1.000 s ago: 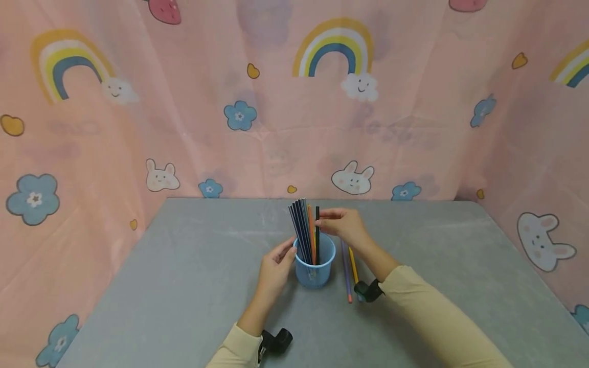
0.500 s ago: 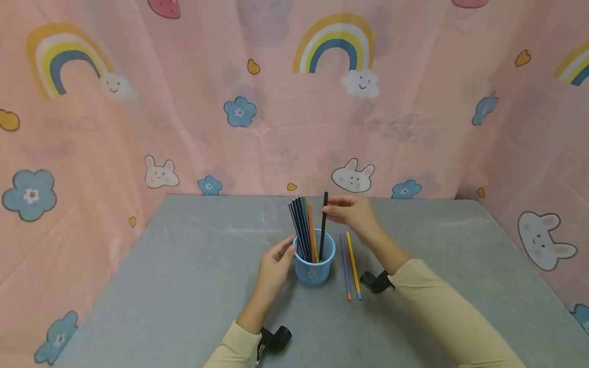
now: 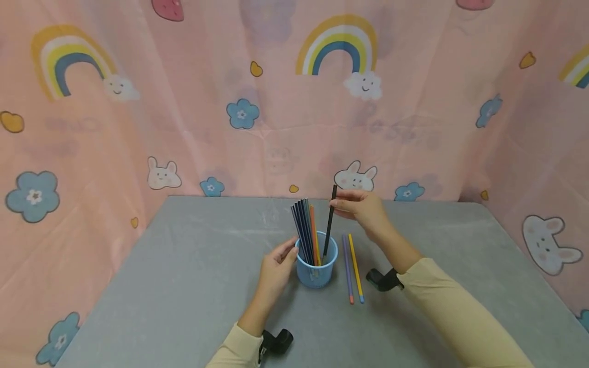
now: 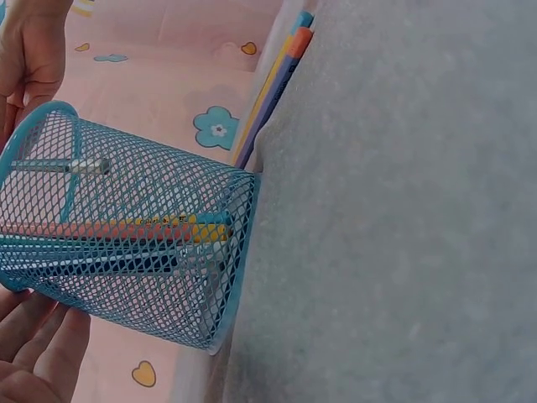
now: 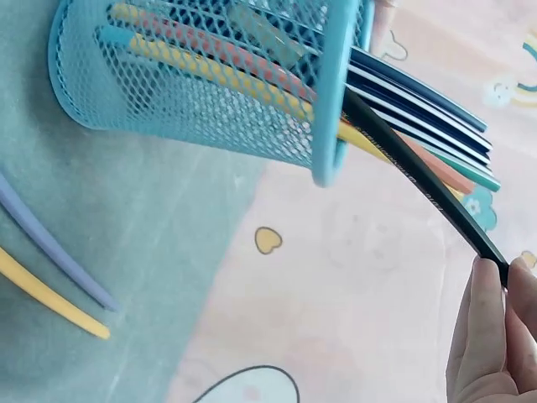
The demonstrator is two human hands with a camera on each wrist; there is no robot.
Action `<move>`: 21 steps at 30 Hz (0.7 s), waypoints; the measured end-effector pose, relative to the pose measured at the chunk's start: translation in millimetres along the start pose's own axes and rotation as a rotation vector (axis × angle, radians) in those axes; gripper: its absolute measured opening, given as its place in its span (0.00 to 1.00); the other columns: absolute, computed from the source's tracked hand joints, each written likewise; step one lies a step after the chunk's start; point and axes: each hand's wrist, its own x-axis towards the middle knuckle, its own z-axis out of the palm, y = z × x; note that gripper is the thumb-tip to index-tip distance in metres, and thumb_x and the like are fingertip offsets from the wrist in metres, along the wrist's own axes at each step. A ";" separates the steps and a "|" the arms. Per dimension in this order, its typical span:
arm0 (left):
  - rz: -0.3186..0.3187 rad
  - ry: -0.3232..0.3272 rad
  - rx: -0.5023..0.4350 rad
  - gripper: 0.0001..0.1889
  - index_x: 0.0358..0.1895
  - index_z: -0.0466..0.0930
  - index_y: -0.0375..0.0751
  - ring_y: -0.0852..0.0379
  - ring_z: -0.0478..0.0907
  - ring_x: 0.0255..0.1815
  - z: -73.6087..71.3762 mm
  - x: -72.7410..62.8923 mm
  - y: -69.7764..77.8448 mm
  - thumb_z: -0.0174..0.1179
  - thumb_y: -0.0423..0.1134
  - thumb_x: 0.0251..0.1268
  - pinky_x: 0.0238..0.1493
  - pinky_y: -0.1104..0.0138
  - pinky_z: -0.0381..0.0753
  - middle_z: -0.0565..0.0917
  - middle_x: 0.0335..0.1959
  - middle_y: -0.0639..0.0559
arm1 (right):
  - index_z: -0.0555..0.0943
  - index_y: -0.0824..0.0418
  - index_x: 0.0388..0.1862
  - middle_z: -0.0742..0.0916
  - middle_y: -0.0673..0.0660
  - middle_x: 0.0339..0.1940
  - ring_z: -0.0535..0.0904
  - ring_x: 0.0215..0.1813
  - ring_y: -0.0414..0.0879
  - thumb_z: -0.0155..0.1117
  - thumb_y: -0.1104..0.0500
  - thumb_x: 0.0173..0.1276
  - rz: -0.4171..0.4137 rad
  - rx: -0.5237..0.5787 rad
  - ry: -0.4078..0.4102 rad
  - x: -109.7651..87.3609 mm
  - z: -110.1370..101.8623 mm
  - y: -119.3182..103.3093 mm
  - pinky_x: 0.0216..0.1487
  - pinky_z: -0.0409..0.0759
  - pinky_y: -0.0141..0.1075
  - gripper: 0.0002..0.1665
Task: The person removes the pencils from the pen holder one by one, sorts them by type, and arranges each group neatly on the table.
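A light blue mesh pencil cup (image 3: 315,274) stands on the table, holding a bundle of dark pencils (image 3: 302,230), an orange pencil (image 3: 315,230) and a yellow one. My left hand (image 3: 274,271) holds the cup at its left side, thumb and fingers at the rim. With thumb and fingertips my right hand (image 3: 363,209) pinches the upper end of a black pencil (image 5: 419,176). The black pencil leans to the right, and its pale lower end shows through the mesh in the left wrist view. Right of the cup lie a purple pencil (image 3: 347,268) and a yellow pencil (image 3: 356,268).
The grey table (image 3: 193,286) ends at the back against a pink printed curtain (image 3: 276,148), which also hangs at both sides. Black wrist cameras (image 3: 278,341) sit on both forearms.
My right hand has moved up and to the right with the black pencil, which now tilts away from the other pencils. The left hand stays at the cup.
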 end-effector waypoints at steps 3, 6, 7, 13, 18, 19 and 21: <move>0.011 -0.006 -0.006 0.19 0.64 0.75 0.30 0.43 0.78 0.64 0.8 -0.8 0.0 0.54 0.34 0.75 0.59 0.69 0.82 0.81 0.61 0.34 | 0.73 0.74 0.66 0.87 0.45 0.43 0.86 0.40 0.29 0.64 0.63 0.71 0.000 0.006 0.005 -1.8 -4.0 -3.3 0.52 0.85 0.31 0.28; 0.018 -0.003 -0.003 0.19 0.64 0.75 0.29 0.43 0.79 0.63 1.1 -1.9 1.0 0.54 0.34 0.75 0.59 0.70 0.82 0.81 0.60 0.33 | 0.72 0.75 0.66 0.88 0.44 0.42 0.86 0.40 0.29 0.66 0.61 0.69 0.003 0.026 0.008 -3.5 -6.8 -7.8 0.51 0.86 0.30 0.30; 0.021 -0.002 0.000 0.19 0.64 0.75 0.29 0.43 0.79 0.63 0.6 -2.7 1.0 0.54 0.34 0.75 0.58 0.70 0.83 0.81 0.60 0.33 | 0.72 0.75 0.65 0.88 0.44 0.42 0.86 0.40 0.29 0.67 0.61 0.69 0.007 0.026 0.012 -3.9 -7.0 -8.9 0.50 0.86 0.30 0.30; 0.009 0.015 0.004 0.19 0.64 0.75 0.29 0.43 0.79 0.63 -0.7 -5.7 2.9 0.54 0.34 0.75 0.59 0.68 0.83 0.81 0.60 0.34 | 0.74 0.73 0.65 0.88 0.39 0.37 0.86 0.39 0.29 0.68 0.58 0.68 -0.018 0.001 0.050 -7.6 -11.0 -14.1 0.49 0.86 0.29 0.31; 0.009 0.015 -0.003 0.19 0.64 0.75 0.30 0.43 0.79 0.62 -0.1 -4.5 2.7 0.55 0.33 0.74 0.59 0.68 0.83 0.81 0.60 0.34 | 0.72 0.75 0.66 0.88 0.37 0.34 0.86 0.39 0.29 0.67 0.60 0.69 -0.040 0.043 0.056 -10.9 -17.2 -18.2 0.47 0.86 0.27 0.31; 0.009 0.011 -0.003 0.19 0.64 0.75 0.29 0.43 0.79 0.62 0.2 -4.2 2.2 0.55 0.33 0.74 0.59 0.68 0.83 0.81 0.60 0.34 | 0.72 0.76 0.66 0.89 0.36 0.33 0.86 0.39 0.30 0.67 0.61 0.69 -0.040 0.058 0.057 -11.3 -18.6 -19.0 0.47 0.86 0.27 0.31; 0.010 0.004 -0.009 0.19 0.64 0.75 0.29 0.42 0.79 0.63 1.0 -3.5 1.7 0.55 0.33 0.74 0.59 0.69 0.83 0.81 0.60 0.34 | 0.72 0.76 0.65 0.89 0.36 0.32 0.87 0.38 0.30 0.66 0.62 0.69 -0.047 0.066 0.060 -11.8 -21.2 -21.1 0.46 0.86 0.27 0.30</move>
